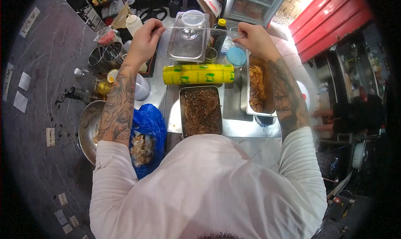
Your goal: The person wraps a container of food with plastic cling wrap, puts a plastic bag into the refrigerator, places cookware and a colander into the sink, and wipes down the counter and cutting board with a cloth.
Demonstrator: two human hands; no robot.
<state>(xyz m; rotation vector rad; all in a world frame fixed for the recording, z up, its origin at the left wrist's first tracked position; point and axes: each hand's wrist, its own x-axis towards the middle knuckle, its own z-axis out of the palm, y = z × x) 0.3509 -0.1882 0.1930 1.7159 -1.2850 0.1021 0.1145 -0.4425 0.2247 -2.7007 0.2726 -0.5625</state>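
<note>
My left hand point(146, 36) and my right hand point(252, 38) are both raised at the far side of the steel table, fingers pinched. Between them stretches a sheet of clear cling film point(204, 29), hard to see except along its edge. Below it lies a yellow cling film roll point(198, 74) with green print, crosswise on the table. Nearer my body is a metal tray point(181, 113) filled with dark brown shredded food point(201, 109). Under my right forearm stands a deep steel pan point(245, 88) with browned, orange-tinted food point(258, 88).
A lidded steel pan point(175, 48) and a dark bottle with a yellow cap point(220, 25) stand at the back. A blue-lidded tub point(236, 57) is beside the roll. Leftward are a blue plastic bag point(155, 122), a metal bowl point(85, 130) and several bottles. Another person point(355, 113) is at far right.
</note>
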